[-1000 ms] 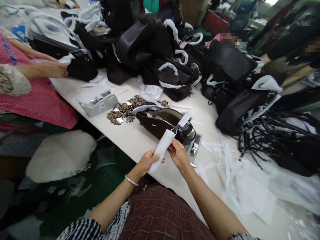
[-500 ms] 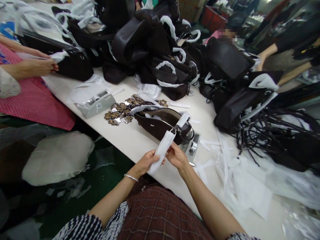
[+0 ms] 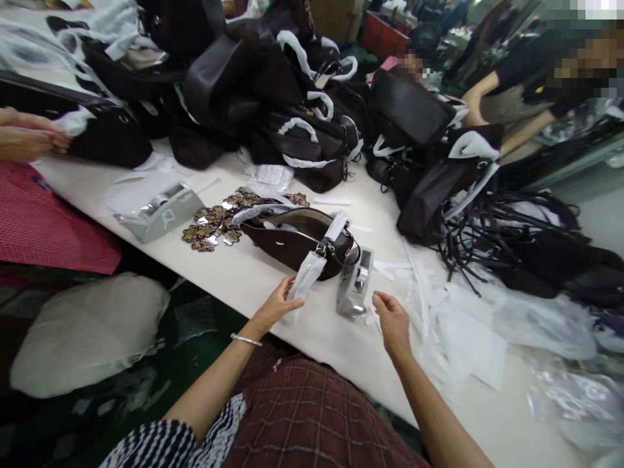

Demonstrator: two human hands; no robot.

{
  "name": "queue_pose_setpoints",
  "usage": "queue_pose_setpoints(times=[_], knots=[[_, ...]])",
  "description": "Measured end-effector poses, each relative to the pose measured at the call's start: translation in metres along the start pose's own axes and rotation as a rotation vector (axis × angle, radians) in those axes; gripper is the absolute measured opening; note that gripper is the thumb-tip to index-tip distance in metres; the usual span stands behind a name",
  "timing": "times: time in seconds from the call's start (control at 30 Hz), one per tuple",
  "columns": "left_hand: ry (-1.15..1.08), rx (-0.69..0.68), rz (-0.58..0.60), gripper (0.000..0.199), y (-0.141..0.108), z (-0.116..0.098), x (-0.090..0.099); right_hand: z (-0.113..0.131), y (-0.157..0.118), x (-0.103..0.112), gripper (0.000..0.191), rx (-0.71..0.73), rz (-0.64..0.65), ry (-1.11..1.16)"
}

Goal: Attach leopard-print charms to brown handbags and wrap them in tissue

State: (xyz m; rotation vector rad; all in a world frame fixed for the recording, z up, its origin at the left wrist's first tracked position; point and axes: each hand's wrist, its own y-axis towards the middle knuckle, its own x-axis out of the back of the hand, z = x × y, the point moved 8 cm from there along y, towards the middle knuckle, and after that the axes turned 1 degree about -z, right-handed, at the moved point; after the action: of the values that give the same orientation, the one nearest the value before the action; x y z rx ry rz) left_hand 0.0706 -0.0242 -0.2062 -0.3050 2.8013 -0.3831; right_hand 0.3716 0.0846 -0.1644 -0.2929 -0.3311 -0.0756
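A dark brown handbag lies on the table in front of me, its top open and its lining showing. White paper wraps its strap, which hangs from a metal ring toward me. My left hand grips the lower end of this wrapped strap between thumb and fingers. To the right, my right hand is off the bag, fingertips pinched together beside a grey tape dispenser. Something thin and pale may be at those fingertips, too faint to name.
Several flower-shaped patterned pieces lie left of the bag, near a second tape dispenser. Dark bags are heaped behind. White paper strips and sheets cover the right side. A co-worker's hands work at far left; another person's arm reaches in at right.
My right hand has let go of the wrapped strap and moved right, past the tape dispenser. My left hand still holds the strap. The view has shifted slightly to the right.
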Motion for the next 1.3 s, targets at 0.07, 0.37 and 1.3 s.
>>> queue_pose_setpoints(times=[0.07, 0.37, 1.3], knots=[[0.092, -0.037, -0.016, 0.076, 0.010, -0.008, -0.001, -0.015, 0.004, -0.010, 0.048, -0.087, 0.119, 0.001], [0.196, -0.110, -0.208, 0.038, 0.034, -0.046, -0.018, -0.029, 0.005, -0.025, 0.042, -0.192, 0.162, 0.133], [-0.240, 0.196, 0.001, 0.042, 0.032, -0.042, -0.034, -0.004, -0.065, -0.045, 0.020, -0.029, 0.415, 0.006]])
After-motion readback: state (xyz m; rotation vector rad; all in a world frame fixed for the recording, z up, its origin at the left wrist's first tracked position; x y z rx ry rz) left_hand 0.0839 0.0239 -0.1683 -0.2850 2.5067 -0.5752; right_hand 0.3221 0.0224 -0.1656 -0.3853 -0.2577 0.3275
